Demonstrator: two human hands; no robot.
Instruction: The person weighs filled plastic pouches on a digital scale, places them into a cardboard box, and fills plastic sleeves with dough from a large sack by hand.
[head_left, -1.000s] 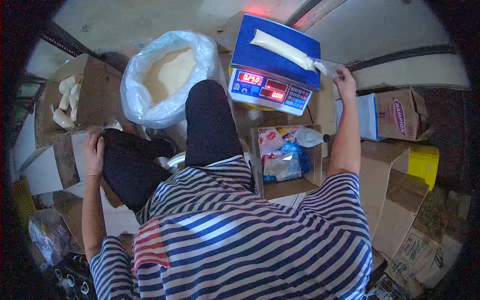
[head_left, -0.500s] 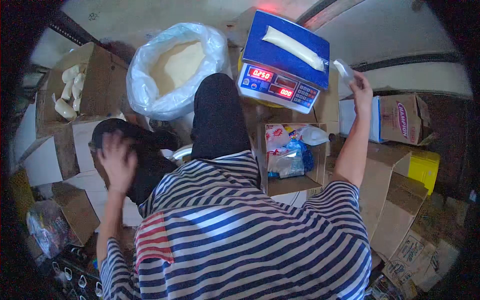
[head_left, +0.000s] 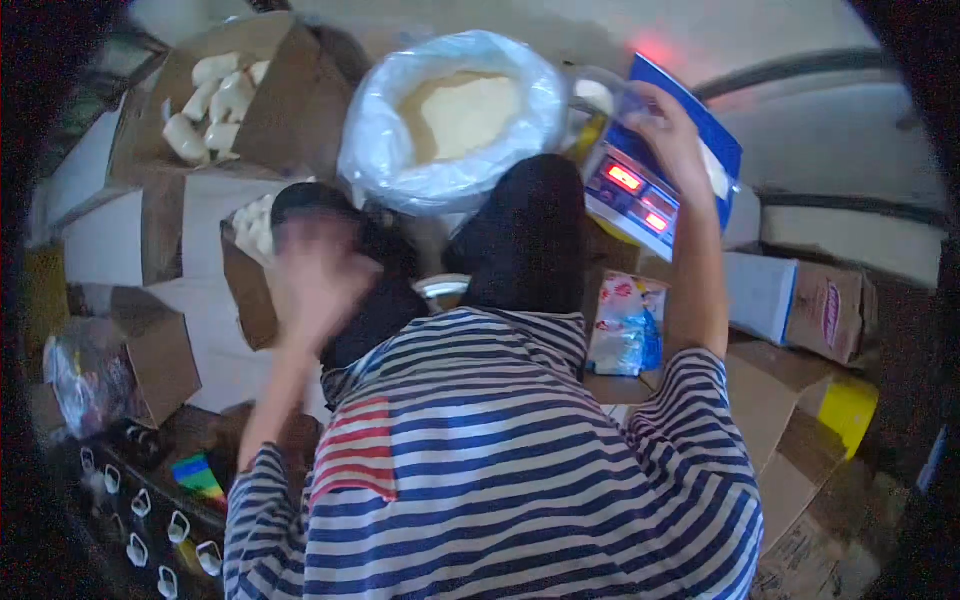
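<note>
My right hand [head_left: 665,125] is closed on a clear plastic scoop-like container [head_left: 598,92] with something white showing in it. That hand is in front of the digital scale [head_left: 630,200], whose display glows red. A filled clear bag [head_left: 716,172] of pale powder lies on the blue scale plate, partly hidden by my hand and forearm. Left of the scoop-like container stands a large open plastic sack [head_left: 365,160] with cream-coloured powder [head_left: 470,115] inside. My left hand [head_left: 320,275] is smeared by motion over my left knee, and its fingers are not clear.
A cardboard box [head_left: 285,100] at the upper left holds several filled bags [head_left: 230,98]. A smaller box [head_left: 250,290] with pale bags stands beside my left knee. Packaging [head_left: 625,325] lies right of my legs. More cartons [head_left: 830,310] and a yellow container [head_left: 845,415] are at the right.
My view has turned, so the scene sits further right. My right hand has moved left with the clear container, from the scale's right side toward the sack. My left hand is still in motion.
</note>
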